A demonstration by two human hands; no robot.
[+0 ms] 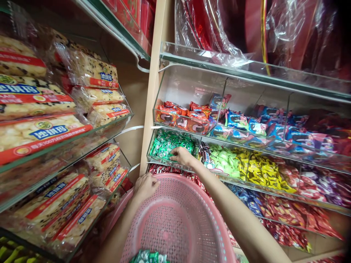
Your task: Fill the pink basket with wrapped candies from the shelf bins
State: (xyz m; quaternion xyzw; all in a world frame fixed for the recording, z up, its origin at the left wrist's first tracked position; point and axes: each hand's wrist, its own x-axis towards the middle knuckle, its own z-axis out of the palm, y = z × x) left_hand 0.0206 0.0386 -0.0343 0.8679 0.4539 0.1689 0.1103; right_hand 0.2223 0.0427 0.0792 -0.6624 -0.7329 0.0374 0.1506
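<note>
A pink plastic basket (219,219) with a perforated wall is tilted toward me. My left hand (145,186) is closed over its far left rim. Several green-wrapped candies (149,256) lie at the near side inside it. Beyond the basket, my right hand (181,155) reaches over the front edge of a clear shelf compartment. Its fingers are curled at the pile of green-wrapped candies (164,141), pinching at the right front of the pile. The fingertips are partly hidden among the wrappers.
To the right, neighbouring compartments hold light green candies (223,159) and yellow candies (263,166). A glass shelf edge (246,144) runs just above the right hand. Packaged sachima bars (49,131) fill the left shelves. A wooden post (153,73) divides the two racks.
</note>
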